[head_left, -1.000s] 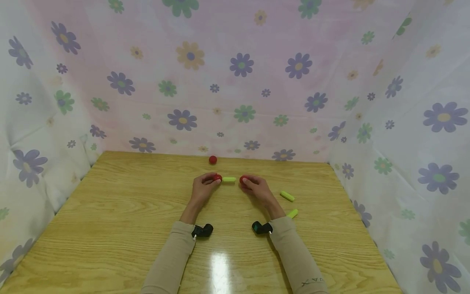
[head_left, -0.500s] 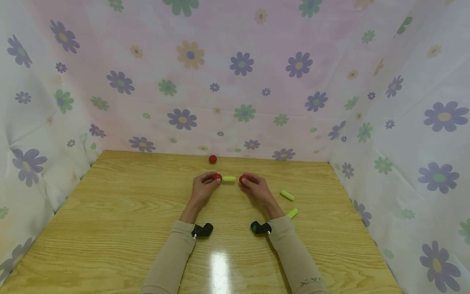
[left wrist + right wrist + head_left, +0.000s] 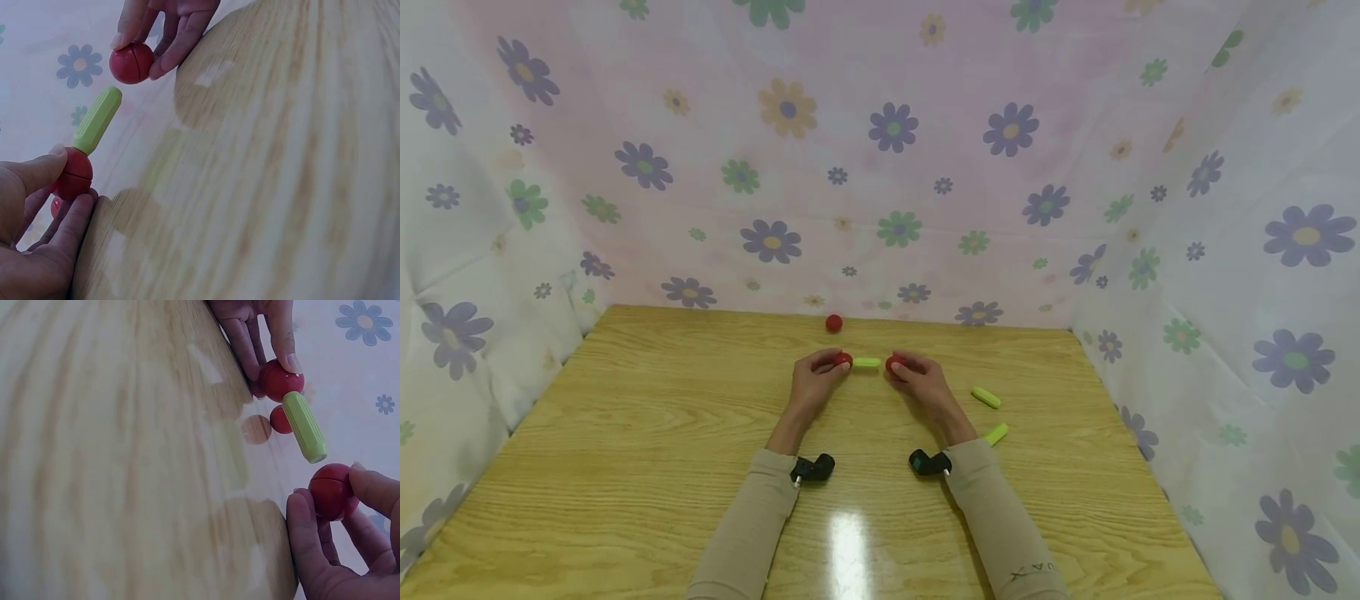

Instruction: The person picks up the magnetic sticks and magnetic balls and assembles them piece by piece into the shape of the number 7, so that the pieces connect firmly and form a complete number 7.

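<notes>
My left hand (image 3: 812,382) pinches a red ball (image 3: 75,172) between thumb and fingers. A ribbed, light-green rod (image 3: 98,120) sticks out from that ball toward the other hand, its far end free. Facing it, my right hand (image 3: 925,383) grips a second red ball (image 3: 332,490) with a seam line around it. A narrow gap separates this ball from the rod's end in both wrist views. The two hands are close over the wooden table, with fingertips right at its surface.
A third red ball (image 3: 833,323) sits near the table's back edge. Two more green rods lie to the right: one rod (image 3: 986,397) beyond the right wrist, another rod (image 3: 997,434) partly behind the sleeve. Flowered cloth (image 3: 895,192) walls the table (image 3: 647,467) at back and sides.
Almost nothing differs. My right hand with its red ball has shifted very slightly left, toward the rod; the left hand keeps its hold, and the view has tilted a touch.
</notes>
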Tool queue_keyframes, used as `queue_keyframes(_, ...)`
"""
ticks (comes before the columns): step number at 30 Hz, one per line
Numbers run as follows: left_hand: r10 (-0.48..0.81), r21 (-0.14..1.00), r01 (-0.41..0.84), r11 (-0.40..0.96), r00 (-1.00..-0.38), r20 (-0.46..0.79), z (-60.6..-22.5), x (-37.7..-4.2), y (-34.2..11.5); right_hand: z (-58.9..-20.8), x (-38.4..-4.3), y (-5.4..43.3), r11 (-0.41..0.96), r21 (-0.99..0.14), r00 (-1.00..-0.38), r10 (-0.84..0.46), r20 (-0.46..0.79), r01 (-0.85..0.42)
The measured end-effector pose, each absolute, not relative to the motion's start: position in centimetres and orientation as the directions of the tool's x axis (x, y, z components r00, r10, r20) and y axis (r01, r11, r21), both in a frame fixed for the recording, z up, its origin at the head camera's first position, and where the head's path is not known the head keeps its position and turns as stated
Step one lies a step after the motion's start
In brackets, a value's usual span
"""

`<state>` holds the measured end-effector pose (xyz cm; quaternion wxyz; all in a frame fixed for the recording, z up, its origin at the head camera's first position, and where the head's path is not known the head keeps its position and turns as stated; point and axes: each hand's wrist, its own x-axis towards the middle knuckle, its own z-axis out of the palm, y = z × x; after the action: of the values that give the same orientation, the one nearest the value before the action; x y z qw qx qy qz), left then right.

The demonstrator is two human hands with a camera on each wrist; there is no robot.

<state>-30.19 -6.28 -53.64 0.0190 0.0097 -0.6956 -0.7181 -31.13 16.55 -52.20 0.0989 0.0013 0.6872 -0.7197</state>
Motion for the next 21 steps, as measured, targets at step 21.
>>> queue_keyframes(21, -0.061, 1.0, 0.0, -0.014, -0.998, 0.0, -53.19, -30.02, -6.05, -51.72, -31.15, 16.33, 0.026, -0.985, -0.977, -0.121, -0.174, 0.172)
